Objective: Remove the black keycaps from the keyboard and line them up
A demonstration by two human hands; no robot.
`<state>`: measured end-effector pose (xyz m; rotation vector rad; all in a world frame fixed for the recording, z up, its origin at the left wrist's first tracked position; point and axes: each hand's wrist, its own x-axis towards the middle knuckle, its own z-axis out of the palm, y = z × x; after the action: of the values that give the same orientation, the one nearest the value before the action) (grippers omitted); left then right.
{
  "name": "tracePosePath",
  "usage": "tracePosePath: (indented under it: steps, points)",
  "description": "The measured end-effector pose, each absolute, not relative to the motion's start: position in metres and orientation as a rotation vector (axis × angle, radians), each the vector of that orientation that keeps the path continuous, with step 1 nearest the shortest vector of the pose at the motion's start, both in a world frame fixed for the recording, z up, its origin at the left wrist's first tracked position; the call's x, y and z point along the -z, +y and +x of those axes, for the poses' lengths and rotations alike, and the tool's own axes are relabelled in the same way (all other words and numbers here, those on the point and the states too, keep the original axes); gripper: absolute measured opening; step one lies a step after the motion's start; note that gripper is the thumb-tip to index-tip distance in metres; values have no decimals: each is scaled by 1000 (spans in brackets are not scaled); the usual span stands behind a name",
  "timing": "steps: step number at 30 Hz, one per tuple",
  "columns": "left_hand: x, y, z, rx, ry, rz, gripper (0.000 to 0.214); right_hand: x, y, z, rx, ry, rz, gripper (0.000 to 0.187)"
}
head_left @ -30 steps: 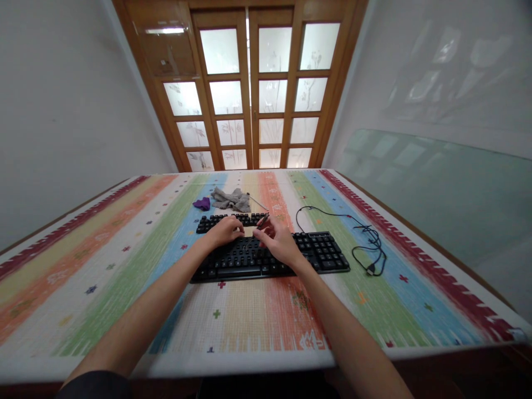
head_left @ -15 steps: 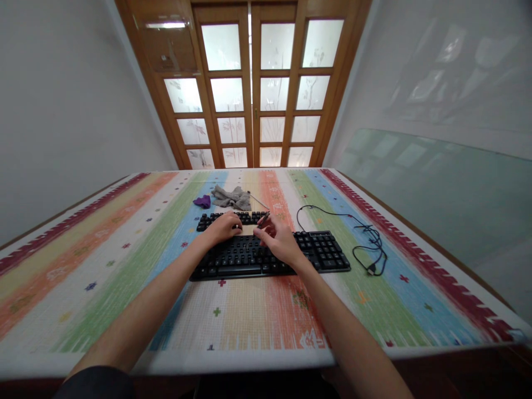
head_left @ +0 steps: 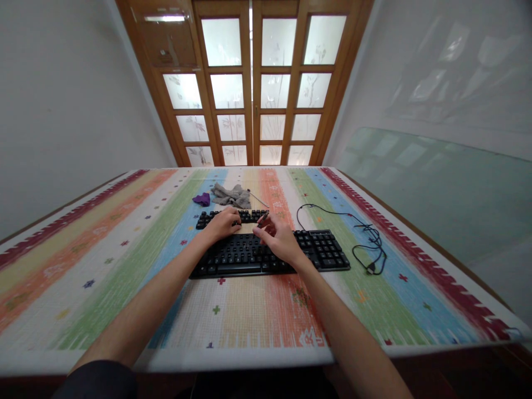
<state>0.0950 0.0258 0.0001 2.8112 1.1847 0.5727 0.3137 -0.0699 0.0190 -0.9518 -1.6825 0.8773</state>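
Observation:
A black keyboard (head_left: 241, 268) lies across the striped cloth, with many of its keycaps off and the switches bare. Behind it, loose black keycaps (head_left: 203, 219) stand in rows. My left hand (head_left: 224, 223) is at the near side of these rows, its fingers curled in a pinch around a small black keycap (head_left: 237, 223), partly hidden. Over the back edge of the keyboard, my right hand (head_left: 277, 235) pinches a slim dark tool (head_left: 262, 219) that points up; its exact kind is too small to tell.
Beyond the keycaps lie a grey cloth (head_left: 231, 196), a purple cloth (head_left: 201, 199) and a thin rod (head_left: 258, 198). The keyboard's cable (head_left: 369, 244) is coiled on the right. A striped tablecloth (head_left: 124, 266) covers the table. Wooden doors with glass panes stand behind.
The view has tipped very slightly. Both hands keep nearly the same place and grip, and the keyboard has not moved.

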Motion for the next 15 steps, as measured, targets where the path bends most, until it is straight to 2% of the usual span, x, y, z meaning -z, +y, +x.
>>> tracePosePath:
  steps: [6,15]
  points:
    - [0,25,92,-604,1202,2832,4,-19,-69,315,-867,-1681,-975,29]
    - [3,23,82,-652,1273,2818,15,-21,-63,331,-844,-1774,-988,28]
